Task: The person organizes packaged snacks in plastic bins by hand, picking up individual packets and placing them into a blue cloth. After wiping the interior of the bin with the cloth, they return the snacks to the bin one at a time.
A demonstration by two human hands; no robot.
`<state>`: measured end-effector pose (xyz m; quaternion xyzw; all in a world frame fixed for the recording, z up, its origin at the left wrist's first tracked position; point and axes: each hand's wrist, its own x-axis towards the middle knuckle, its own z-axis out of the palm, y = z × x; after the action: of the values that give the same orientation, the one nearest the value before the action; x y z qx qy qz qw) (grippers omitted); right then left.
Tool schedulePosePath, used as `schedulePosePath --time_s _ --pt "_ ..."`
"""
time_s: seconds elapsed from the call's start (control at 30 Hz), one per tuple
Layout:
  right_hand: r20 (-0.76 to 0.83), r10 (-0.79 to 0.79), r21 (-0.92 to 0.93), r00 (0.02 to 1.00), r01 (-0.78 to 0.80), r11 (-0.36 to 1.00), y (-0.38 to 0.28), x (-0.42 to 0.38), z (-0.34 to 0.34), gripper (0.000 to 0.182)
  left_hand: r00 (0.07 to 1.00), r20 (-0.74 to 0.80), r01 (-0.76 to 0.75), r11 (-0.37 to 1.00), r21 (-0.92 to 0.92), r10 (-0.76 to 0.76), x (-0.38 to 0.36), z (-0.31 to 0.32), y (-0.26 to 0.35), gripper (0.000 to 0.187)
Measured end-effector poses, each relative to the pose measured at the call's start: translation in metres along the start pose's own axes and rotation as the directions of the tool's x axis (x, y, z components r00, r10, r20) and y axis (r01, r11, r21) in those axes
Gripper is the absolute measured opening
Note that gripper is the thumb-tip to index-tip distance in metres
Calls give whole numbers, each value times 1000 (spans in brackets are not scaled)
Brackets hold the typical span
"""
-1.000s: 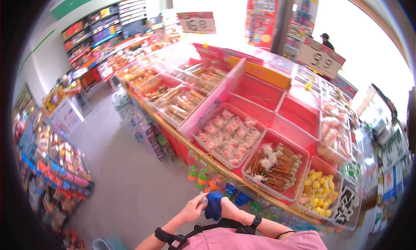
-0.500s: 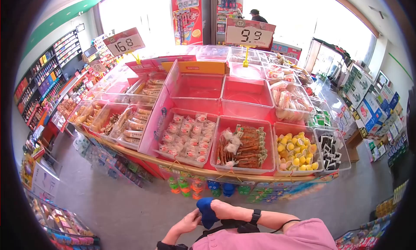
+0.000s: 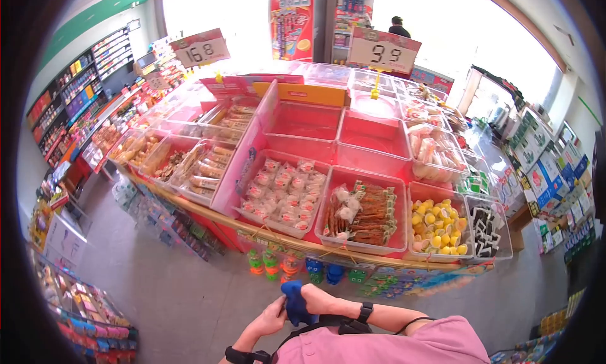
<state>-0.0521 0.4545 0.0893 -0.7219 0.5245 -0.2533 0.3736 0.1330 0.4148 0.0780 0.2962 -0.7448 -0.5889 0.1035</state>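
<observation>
A bunched blue cloth (image 3: 294, 299) is held between my hands at the bottom centre, in front of my pink shirt. My right hand (image 3: 320, 299) is closed around its upper right side. On the other side, my left hand (image 3: 271, 316) pinches the cloth's left edge, its fingers partly hidden. The cloth hangs in loose folds, and its exact kind cannot be made out. Each wrist has a black band on it.
Ahead is a display stand with clear bins: white wrapped packets (image 3: 284, 193), brown snack sticks (image 3: 374, 216), yellow pieces (image 3: 440, 228) and black packets (image 3: 485, 230). A wooden edge (image 3: 297, 244) runs along its front, small toys hanging below. Behind it stands a person (image 3: 398, 28).
The view has shifted, so the stand sits further right. The blue cloth hangs lower and looks more opened out between my hands, which still hold it.
</observation>
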Motion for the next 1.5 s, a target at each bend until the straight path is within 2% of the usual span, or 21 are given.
schedulePosePath --time_s 0.03,0.07,0.1,0.13,0.2,0.33,0.47,0.53,0.57,0.6,0.67,0.73,0.9,1.0,1.07,1.1,1.2,1.27,1.3,1.4,1.5 --pt "-32 71 153 997 -65 986 4 2 4 21 1000 -22 9 1000 -3 -9 -4 1 -3 34" --pt "-51 149 303 988 -127 945 8 4 7 24 993 -92 54 980 -191 -73 -5 2 1 34" --pt "-116 123 393 986 -68 917 13 5 9 30 978 -149 78 924 -375 -144 -6 2 4 34" --pt "-135 110 536 985 -20 844 16 6 12 31 974 -167 78 922 -380 -151 -7 0 5 34" --pt "-63 69 687 996 -7 726 14 7 6 33 956 -200 56 805 -591 -214 -8 -6 6 34" --pt "-28 -71 689 997 70 722 4 2 -3 42 882 -408 -148 683 -716 -236 -11 -9 4 26" --pt "13 -21 690 1000 6 724 -2 5 12 47 831 -494 -212 674 -708 -258 -4 4 -2 19" --pt "-167 -199 98 966 217 971 -1 12 30 47 827 -468 -112 726 -679 -311 -2 13 -5 13" --pt "-258 -194 206 946 250 946 -10 11 27 47 822 -495 -115 768 -630 -283 1 14 -5 11" --pt "-239 -80 377 968 168 911 -17 8 22 41 818 -515 -113 807 -579 -255 1 11 0 10" --pt "-100 62 484 993 -6 875 -22 0 14 43 862 -403 -56 732 -679 -308 -4 5 6 17" --pt "-2 191 528 982 -161 834 -24 -13 6 36 844 -529 -21 981 -190 -85 -4 7 2 25" --pt "-98 155 328 983 -115 938 -5 -19 -11 19 924 -367 1 963 -270 -104 12 12 -5 22" --pt "-99 142 273 985 -110 956 10 -6 -26 13 946 -265 47 887 -459 -187 33 -3 6 28" --pt "-92 307 619 947 -186 763 29 4 -30 14 968 -195 -5 761 -649 -160 49 -13 7 23" --pt "-53 271 769 961 -134 626 27 10 -44 20 973 -205 -48 778 -627 -105 58 -20 12 17" --pt "-26 183 840 983 -78 536 63 17 -75 55 946 -308 -108 791 -602 -105 95 -46 23 16" --pt "19 117 945 993 -56 323 75 12 -100 64 907 -405 -115 853 -509 -119 129 -67 12 15" --pt "5 109 950 994 -38 310 79 9 -114 62 896 -436 -118 902 -415 -84 146 -80 13 16" --pt "-139 155 826 978 28 564 82 -10 -156 55 852 -503 -102 897 -430 -144 204 -108 16 14" --pt "-368 134 317 920 -11 948 63 -29 -194 48 820 -568 -122 945 -305 -77 267 -135 5 15"
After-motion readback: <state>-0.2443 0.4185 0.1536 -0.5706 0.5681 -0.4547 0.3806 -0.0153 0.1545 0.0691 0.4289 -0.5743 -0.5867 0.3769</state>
